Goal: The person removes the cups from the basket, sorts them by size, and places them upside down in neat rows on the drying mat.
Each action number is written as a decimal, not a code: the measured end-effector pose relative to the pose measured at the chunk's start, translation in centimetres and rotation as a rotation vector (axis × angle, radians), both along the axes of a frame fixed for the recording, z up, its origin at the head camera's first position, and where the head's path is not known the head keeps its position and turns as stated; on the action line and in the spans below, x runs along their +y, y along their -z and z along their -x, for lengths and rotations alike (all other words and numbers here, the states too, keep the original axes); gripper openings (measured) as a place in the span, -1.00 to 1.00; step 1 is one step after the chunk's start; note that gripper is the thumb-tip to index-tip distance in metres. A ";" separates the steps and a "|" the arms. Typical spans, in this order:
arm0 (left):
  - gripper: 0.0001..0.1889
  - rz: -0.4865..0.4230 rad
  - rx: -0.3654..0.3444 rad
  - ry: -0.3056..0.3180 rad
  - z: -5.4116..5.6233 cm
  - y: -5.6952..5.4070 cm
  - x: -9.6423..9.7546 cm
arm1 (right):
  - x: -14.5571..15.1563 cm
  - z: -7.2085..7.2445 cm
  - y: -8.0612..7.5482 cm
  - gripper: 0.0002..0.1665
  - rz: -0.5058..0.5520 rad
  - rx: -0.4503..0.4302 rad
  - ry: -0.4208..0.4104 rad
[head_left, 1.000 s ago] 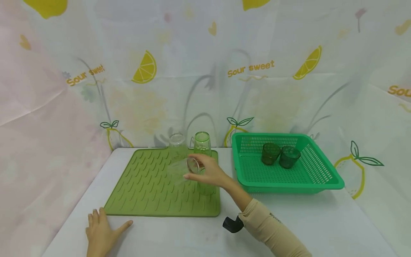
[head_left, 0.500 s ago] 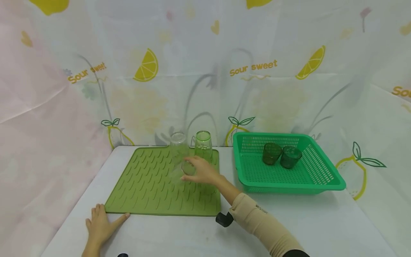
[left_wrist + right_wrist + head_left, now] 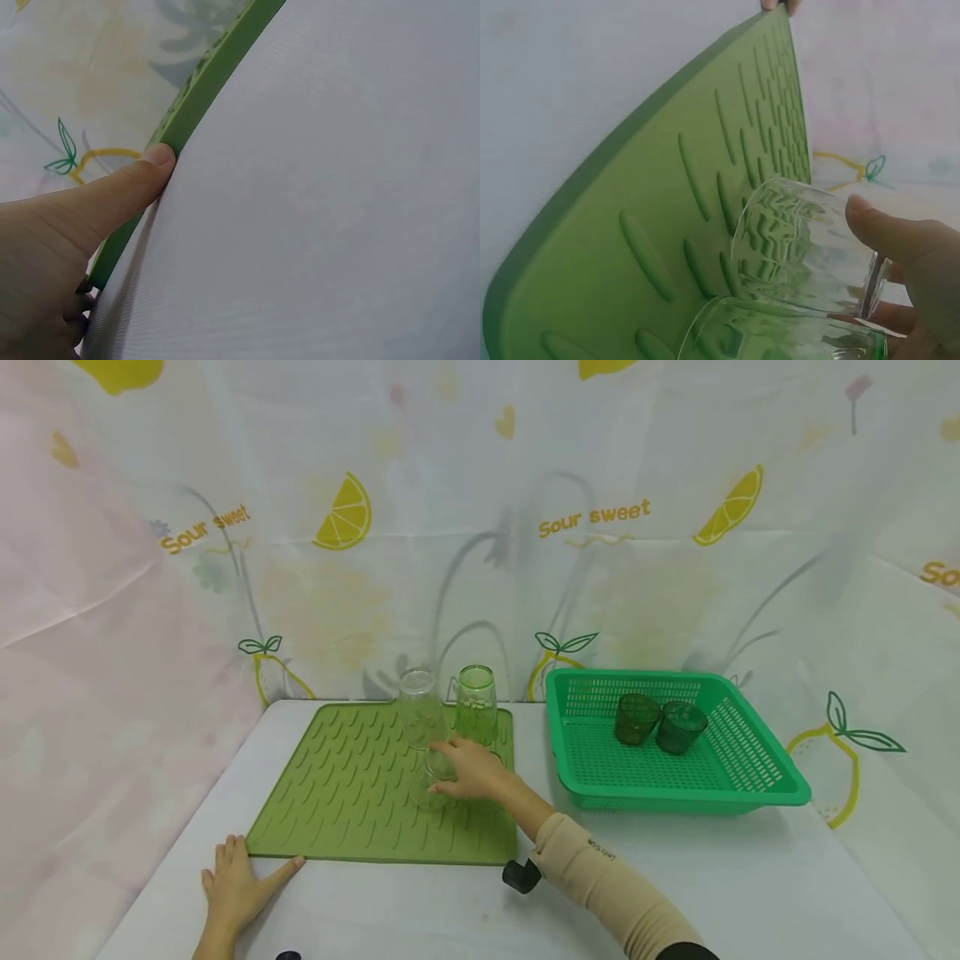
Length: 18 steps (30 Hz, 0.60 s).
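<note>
My right hand [image 3: 474,770] grips a clear drinking glass [image 3: 427,792] near its base, thumb on one side and fingers on the other. Mouth down, the glass stands at or just on the green ridged drying mat [image 3: 330,802]. Close beside it, a green-tinted glass [image 3: 780,337] is mostly hidden by the hand in the head view. Behind them another clear glass [image 3: 420,714] and another green glass [image 3: 476,710] stand upside down. At the mat's front left corner rests my left hand [image 3: 236,889], fingers spread, its thumb [image 3: 154,161] touching the mat's edge.
To the right of the mat is a green plastic basket [image 3: 682,795] holding a dark olive glass [image 3: 637,720] and a dark green glass [image 3: 680,728]. A white cloth [image 3: 420,910] covers the table. Lemon-printed fabric [image 3: 420,610] hangs behind.
The clear glass in my right hand has swung from a tilt to mouth down and come lower onto the mat. My left hand stays at the mat's corner.
</note>
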<state>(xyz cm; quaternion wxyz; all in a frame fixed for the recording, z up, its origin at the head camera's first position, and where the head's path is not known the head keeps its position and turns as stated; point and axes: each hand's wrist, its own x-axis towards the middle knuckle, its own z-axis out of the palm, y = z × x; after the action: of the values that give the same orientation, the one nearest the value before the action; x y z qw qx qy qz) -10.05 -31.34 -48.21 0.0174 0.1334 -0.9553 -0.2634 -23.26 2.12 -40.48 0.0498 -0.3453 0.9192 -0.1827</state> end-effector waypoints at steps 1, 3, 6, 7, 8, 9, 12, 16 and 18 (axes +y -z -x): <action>0.20 0.000 -0.002 -0.001 0.0 0.0 0.0 | 0.0 0.0 0.1 -0.18 -0.007 0.003 0.003; 0.20 0.003 0.001 0.000 0.0 0.0 0.0 | 0.0 0.0 0.3 -0.17 -0.016 0.011 0.008; 0.19 0.012 0.015 0.001 -0.1 0.0 0.1 | -0.2 -0.1 0.4 -0.17 -0.037 0.030 0.020; 0.19 0.016 0.024 0.002 -0.1 0.0 0.1 | -0.2 -0.1 0.5 -0.17 -0.047 0.038 0.025; 0.18 0.021 0.035 0.002 -0.1 0.1 0.1 | -0.3 -0.1 0.5 -0.16 -0.056 0.050 0.028; 0.18 0.023 0.042 0.000 -0.1 0.1 0.1 | -0.3 -0.2 0.5 -0.16 -0.065 0.064 0.029; 0.17 0.028 0.050 -0.004 -0.1 0.1 0.1 | -0.4 -0.3 0.6 -0.15 -0.089 0.096 0.033; 0.18 0.020 0.029 -0.007 -0.1 0.1 0.2 | -0.3 -0.4 0.8 -0.13 -0.092 0.129 0.025; 0.18 0.017 0.019 -0.007 0.0 0.0 0.2 | -0.2 -0.3 0.9 -0.14 -0.071 0.138 0.015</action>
<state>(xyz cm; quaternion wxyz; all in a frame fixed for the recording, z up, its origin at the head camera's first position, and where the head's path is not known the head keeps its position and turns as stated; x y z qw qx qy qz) -10.00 -31.18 -48.26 0.0288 0.1343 -0.9568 -0.2563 -22.92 1.91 -41.38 -0.0028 -0.3481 0.9289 -0.1262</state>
